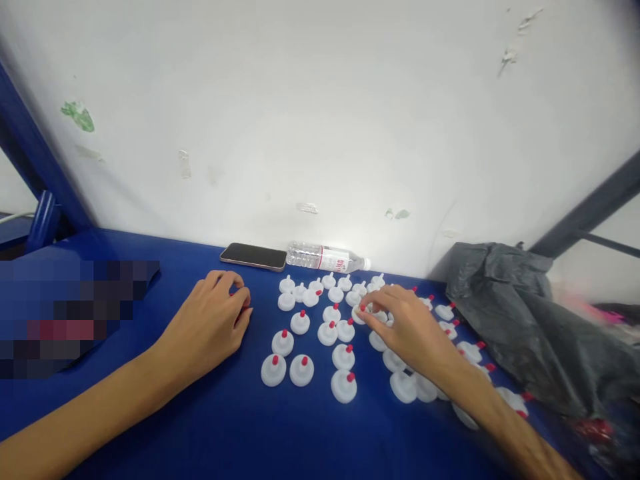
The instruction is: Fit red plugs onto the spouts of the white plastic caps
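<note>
Over the table (225, 420), our right hand (406, 320) pinches a red tip (363, 308); left hand (206, 325), can't tell; forearm (493, 407) might topple discs (404, 388)

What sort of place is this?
Perhaps a workshop bench: many white spouted caps, some with red tips, lie on a blue tabletop against a marked white wall.

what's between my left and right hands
White discs, several red-tipped, lie on the blue tabletop between the left hand and the right hand, in the head view.
</note>
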Demonstrator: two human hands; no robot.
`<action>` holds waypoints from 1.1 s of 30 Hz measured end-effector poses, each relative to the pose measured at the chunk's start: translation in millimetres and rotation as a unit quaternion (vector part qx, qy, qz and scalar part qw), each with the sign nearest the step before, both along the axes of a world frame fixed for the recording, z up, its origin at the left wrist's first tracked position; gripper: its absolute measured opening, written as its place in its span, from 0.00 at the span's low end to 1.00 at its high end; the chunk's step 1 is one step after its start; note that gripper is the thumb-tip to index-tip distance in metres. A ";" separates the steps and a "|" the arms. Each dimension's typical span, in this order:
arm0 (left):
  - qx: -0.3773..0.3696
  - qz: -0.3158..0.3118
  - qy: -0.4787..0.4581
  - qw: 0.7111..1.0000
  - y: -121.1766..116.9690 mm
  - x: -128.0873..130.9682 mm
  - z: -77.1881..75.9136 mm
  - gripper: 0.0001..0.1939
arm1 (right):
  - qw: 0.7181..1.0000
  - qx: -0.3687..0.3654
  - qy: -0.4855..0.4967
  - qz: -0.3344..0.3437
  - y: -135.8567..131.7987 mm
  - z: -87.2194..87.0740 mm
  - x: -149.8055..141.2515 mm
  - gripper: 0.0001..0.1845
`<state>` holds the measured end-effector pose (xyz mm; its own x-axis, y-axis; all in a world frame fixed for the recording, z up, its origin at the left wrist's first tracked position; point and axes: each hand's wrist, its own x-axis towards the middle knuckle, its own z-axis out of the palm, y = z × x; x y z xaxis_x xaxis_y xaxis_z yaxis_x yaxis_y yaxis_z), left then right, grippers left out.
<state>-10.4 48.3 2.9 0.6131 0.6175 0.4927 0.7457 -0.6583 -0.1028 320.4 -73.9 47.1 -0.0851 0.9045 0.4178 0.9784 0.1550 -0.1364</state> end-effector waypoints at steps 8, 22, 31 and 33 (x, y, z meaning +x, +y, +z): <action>0.006 -0.069 -0.074 0.995 1.0 1.2 4.2 0.05 | 0.996 -0.076 0.011 -0.046 -6.0 19.9 16.9 0.15; -0.026 -0.174 -0.222 0.959 -28.9 14.4 16.2 0.07 | 0.993 -0.101 -0.049 -0.023 -21.1 15.8 9.0 0.08; -0.060 -0.207 -0.302 0.928 -53.6 24.2 16.7 0.09 | 0.992 0.055 0.041 0.106 -30.0 20.4 -25.8 0.16; -0.062 -0.208 -0.311 0.925 -60.4 27.1 15.8 0.10 | 0.986 0.072 0.055 0.143 -34.6 15.2 -41.5 0.20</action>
